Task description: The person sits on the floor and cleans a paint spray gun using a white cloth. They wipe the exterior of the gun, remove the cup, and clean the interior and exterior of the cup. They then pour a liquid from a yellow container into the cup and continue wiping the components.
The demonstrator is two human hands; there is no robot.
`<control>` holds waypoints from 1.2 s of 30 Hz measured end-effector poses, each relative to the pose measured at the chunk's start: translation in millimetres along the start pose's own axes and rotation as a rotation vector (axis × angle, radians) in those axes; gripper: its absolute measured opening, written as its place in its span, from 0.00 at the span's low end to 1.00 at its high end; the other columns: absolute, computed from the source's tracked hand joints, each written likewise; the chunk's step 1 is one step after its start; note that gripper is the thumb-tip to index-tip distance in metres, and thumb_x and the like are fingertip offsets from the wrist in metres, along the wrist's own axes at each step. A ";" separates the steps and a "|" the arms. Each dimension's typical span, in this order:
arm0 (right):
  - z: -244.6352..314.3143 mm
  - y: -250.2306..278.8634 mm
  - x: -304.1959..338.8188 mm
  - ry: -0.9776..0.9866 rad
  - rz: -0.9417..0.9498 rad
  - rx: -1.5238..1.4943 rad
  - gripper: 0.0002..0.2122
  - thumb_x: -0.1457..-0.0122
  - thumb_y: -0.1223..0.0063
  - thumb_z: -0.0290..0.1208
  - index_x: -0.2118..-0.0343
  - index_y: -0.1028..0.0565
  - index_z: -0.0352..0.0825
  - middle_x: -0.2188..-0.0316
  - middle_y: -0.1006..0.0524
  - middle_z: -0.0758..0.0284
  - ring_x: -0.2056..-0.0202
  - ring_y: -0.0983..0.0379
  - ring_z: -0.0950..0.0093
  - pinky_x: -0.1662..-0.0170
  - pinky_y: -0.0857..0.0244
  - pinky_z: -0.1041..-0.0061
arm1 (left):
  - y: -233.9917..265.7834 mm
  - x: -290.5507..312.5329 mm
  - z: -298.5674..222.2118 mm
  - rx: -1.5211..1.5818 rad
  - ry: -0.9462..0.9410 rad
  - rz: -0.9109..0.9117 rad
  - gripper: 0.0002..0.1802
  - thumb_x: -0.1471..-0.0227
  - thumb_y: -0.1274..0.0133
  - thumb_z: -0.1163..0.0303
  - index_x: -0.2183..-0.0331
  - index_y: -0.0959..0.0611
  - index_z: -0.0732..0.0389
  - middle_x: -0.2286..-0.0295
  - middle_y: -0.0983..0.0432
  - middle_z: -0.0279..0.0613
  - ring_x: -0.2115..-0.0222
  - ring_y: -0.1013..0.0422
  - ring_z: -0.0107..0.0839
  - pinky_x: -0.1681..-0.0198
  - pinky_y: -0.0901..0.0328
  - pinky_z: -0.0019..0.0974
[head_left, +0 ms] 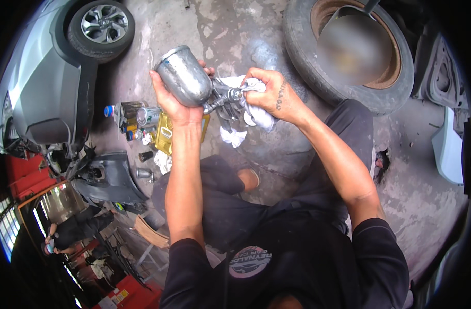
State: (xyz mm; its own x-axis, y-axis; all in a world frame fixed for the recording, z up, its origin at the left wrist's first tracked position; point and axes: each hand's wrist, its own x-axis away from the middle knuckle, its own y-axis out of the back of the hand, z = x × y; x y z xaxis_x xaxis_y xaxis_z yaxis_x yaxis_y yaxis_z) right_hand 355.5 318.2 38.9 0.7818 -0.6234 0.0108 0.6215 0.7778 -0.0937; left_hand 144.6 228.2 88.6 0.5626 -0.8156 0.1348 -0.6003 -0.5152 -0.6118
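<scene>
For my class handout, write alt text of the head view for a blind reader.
The left hand cradles the silver cup of a metal spray gun, while the right hand holds a white cloth against it. To the left are a grey car and several cans; a large tire lies upper right.

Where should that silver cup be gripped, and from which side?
Likely around the silver cup, palm under its rounded end, from the near side, as the left hand does: its round body suits a wrapping palm, while the right hand with the white cloth crowds the opposite side.
</scene>
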 end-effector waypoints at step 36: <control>22.6 35.2 -18.9 -0.037 -0.287 -0.051 0.20 0.41 0.43 0.33 0.48 0.25 0.28 0.63 0.17 0.57 0.62 0.18 0.73 0.61 0.24 0.73 | -13.8 6.2 12.4 -0.221 -0.111 -0.115 0.41 0.36 0.60 0.33 0.45 0.23 0.62 0.56 0.21 0.50 0.56 0.23 0.43 0.48 0.28 0.51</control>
State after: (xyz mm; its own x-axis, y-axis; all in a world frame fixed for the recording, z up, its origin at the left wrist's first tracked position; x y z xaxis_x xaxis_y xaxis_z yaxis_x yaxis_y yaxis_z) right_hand 363.8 359.2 58.0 0.5761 -0.8134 0.0805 0.8151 0.5643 -0.1313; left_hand 163.4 233.5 88.2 0.6858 -0.7209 0.0997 -0.6316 -0.6576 -0.4107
